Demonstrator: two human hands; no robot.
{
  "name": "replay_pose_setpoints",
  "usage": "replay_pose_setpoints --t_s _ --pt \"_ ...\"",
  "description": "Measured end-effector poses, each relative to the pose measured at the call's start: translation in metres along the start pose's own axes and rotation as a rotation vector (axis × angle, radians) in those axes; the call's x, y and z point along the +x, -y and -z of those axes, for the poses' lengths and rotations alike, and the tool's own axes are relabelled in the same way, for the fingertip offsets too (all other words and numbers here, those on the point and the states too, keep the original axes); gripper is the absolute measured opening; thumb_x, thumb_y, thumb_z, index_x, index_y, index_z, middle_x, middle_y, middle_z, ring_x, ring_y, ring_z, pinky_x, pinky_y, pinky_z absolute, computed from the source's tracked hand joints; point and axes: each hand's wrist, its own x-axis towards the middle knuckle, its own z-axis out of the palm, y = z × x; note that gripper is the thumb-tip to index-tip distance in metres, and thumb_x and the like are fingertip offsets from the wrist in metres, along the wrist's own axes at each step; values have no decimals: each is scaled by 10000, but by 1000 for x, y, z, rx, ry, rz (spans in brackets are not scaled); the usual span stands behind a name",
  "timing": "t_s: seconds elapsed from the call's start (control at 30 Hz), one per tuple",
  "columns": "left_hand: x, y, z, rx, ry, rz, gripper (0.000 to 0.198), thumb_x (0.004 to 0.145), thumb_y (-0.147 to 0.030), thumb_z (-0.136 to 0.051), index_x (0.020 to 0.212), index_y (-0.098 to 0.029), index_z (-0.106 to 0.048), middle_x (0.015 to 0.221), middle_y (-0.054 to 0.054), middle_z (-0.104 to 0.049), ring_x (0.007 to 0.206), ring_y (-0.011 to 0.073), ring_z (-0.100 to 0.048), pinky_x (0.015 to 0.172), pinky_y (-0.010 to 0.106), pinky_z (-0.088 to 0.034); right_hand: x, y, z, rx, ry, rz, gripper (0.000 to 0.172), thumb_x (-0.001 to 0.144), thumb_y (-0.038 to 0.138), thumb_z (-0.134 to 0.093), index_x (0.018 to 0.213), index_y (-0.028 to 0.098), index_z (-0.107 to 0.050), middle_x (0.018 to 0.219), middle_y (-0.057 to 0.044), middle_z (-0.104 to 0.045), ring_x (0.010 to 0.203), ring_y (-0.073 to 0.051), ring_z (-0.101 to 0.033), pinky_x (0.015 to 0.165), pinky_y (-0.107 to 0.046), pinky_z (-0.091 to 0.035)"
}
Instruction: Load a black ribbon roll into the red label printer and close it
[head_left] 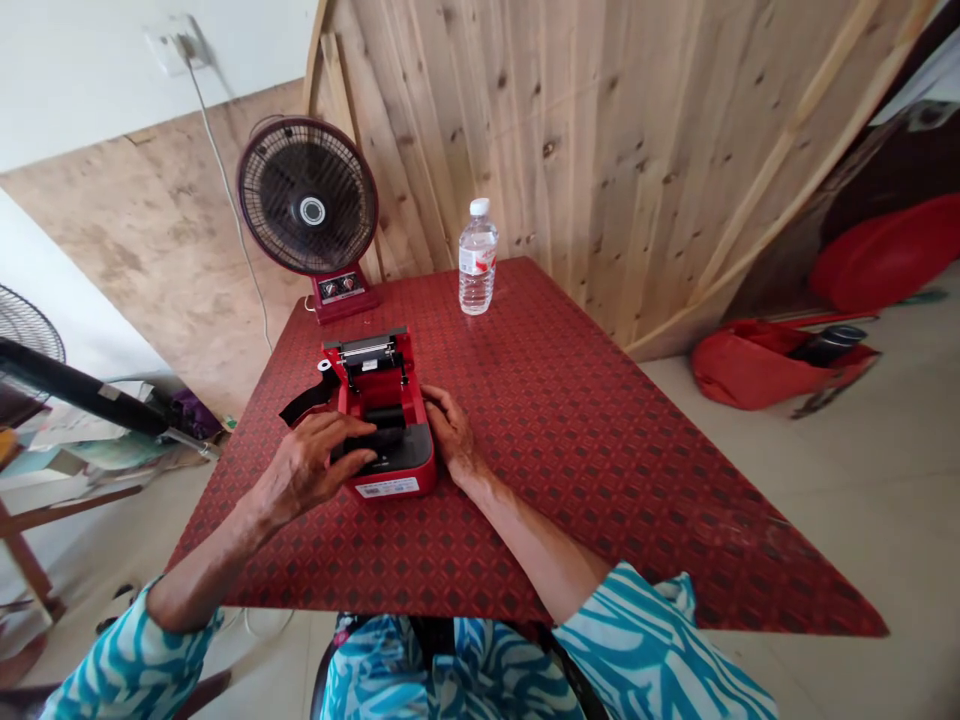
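A small red printer-like device (382, 410) with its lid raised sits on the red patterned table (600, 440). My left hand (315, 465) lies over its dark front part, fingers curled onto it. My right hand (450, 425) presses against the device's right side, fingers bent around its edge. A black strap or cable (304, 400) curls out from the device's left side.
A dark red desk fan (309, 200) stands at the table's far left, its cord running up to a wall socket (176, 45). A water bottle (477, 258) stands at the far edge. Red bags (772, 365) lie on the floor at right; wooden boards lean behind.
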Motion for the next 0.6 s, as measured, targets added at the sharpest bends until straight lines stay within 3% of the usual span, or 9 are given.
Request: replay_pose_setpoints --t_s 0.2,0.6 --pt "2 -4 -5 13 -83 -65 75 912 -180 -581 950 -193 -645 903 40 -721 859 156 -671 826 317 -488 0 1 -1 5 -3 11 339 836 372 -477 1089 226 -649 1133 -58 -675 1094 -221 -599 990 -402 -436" --pt "-19 -27 -7 97 -66 -157 161 888 -143 -595 1029 -202 -648 960 51 -703 912 177 -652 874 364 -466 -1 2 1 8 10 17 318 852 369 -481 1097 247 -642 1151 -45 -670 1110 -212 -588 1004 -394 -426"
